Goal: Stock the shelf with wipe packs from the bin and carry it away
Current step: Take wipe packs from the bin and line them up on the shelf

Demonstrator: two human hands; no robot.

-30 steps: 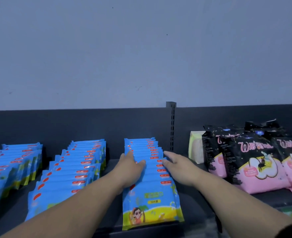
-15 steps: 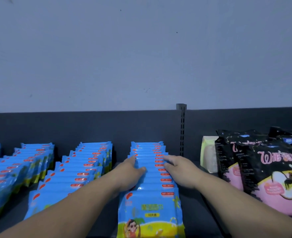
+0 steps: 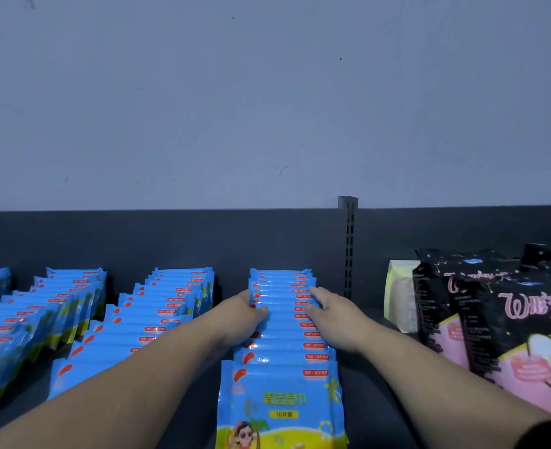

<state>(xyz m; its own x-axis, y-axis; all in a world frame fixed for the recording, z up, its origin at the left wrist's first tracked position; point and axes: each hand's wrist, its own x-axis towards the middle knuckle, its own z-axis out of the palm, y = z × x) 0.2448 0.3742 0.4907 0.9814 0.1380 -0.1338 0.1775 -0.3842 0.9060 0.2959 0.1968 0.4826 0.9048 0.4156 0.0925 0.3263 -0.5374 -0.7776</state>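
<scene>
Blue glossy film, crinkled at the seams: the wipe packs [image 3: 283, 319] stood on edge in one tight row that ran from the shelf [image 3: 364, 400] front to its dark back panel [image 3: 202, 241]. The front pack leaned forward and showed a flat rectangular face with a yellow band, a cartoon figure and a red oval mark.

Left hand [image 3: 245, 315] clasped the row's left side, thumb on top of the packs and fingers close together, curled down the edge. Right hand [image 3: 335, 319] mirrored it on the right side, forefinger stretched along the top corners and the other fingers bent over the edge.

The shelf was matt dark metal. Two other rows [image 3: 157, 319] of the same blue packs stood to the left, with narrow gaps between them. To the right were soft black-and-pink bags [image 3: 510, 325], puffy and creased, and behind them a pale pack [image 3: 400, 296]. A slotted post [image 3: 349, 251] rose at the back panel. Above it the wall [image 3: 267, 108] was a smooth grey.
</scene>
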